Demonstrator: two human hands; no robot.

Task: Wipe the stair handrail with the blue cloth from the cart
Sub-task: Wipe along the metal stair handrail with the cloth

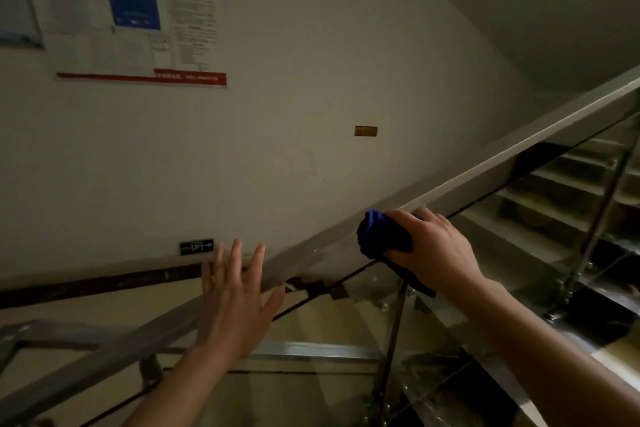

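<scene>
A grey metal stair handrail (491, 166) runs diagonally from the lower left up to the upper right. My right hand (433, 250) grips a bunched blue cloth (379, 236) and presses it onto the top of the rail at mid-height. A tail of the cloth hangs below the wrist. My left hand (235, 295) is open with fingers spread, hovering over the rail lower down to the left; I cannot tell whether it touches the rail.
Glass panels (363, 315) with metal posts (602, 204) fill the space under the rail. Steps (554, 198) climb at the right. A pale wall carries a notice board (138, 17), a small brass plate (365, 131) and an exit sign (196, 247).
</scene>
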